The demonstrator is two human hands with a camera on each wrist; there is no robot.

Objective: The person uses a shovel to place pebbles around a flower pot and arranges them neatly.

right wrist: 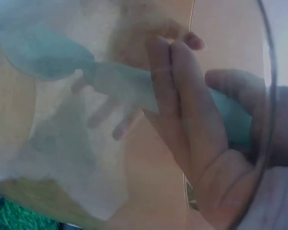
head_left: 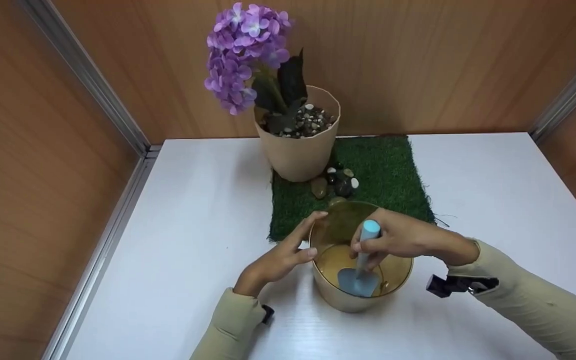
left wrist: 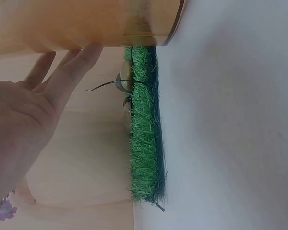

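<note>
An amber see-through bowl [head_left: 340,301] stands on the white table, close to the near edge of a green turf mat. Inside it is a small blue trowel [head_left: 357,284], its blade low in the bowl and its handle upright. My right hand [head_left: 395,235] grips the trowel's handle, with fingers curled round it; the right wrist view shows this grip [right wrist: 197,105] through the bowl's clear wall. On the bowl's left side, my left hand [head_left: 279,257] rests with fingers spread and fairly straight. Its fingertips [left wrist: 93,50] are right at the bowl's wall.
Behind the bowl, a beige pot [head_left: 298,157] holds a purple flower [head_left: 243,45] and small pebbles. Several stones [head_left: 343,182] lie by the pot on the turf mat [head_left: 383,160]. Wooden panels [head_left: 418,65] enclose the table at the back and sides.
</note>
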